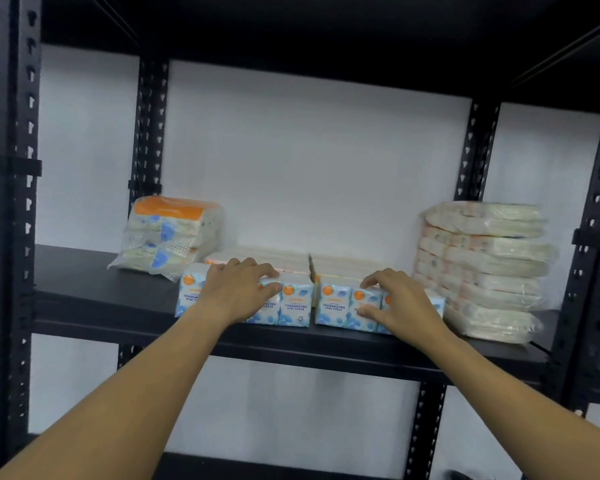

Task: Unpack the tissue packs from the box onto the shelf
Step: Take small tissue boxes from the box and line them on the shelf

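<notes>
Two multi-packs of blue-and-white mini tissues lie side by side on the black shelf (94,292). My left hand (238,289) grips the left tissue pack (293,304), fingers over its top and thumb on its front. My right hand (397,299) grips the right tissue pack (333,304) the same way. A narrow gap separates the two packs. The box is out of view.
A wrapped bundle with an orange top (170,233) leans at the back left of the shelf. A tall stack of white wrapped packs (482,268) stands at the right. Black perforated uprights (9,202) frame the shelf; another board (291,26) hangs overhead.
</notes>
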A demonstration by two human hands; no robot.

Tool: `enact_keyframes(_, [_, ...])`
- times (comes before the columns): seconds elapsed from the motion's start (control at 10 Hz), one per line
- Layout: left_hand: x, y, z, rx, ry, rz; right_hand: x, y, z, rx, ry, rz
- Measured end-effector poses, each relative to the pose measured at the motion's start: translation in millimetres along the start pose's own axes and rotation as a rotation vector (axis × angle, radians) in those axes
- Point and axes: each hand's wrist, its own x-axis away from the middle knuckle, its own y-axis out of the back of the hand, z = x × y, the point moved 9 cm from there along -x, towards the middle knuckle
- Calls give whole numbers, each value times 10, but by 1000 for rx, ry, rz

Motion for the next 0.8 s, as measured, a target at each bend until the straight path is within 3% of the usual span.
enact_keyframes(0.8, [-36, -23, 5, -5, -24, 31, -97, -90, -6, 63, -28, 110])
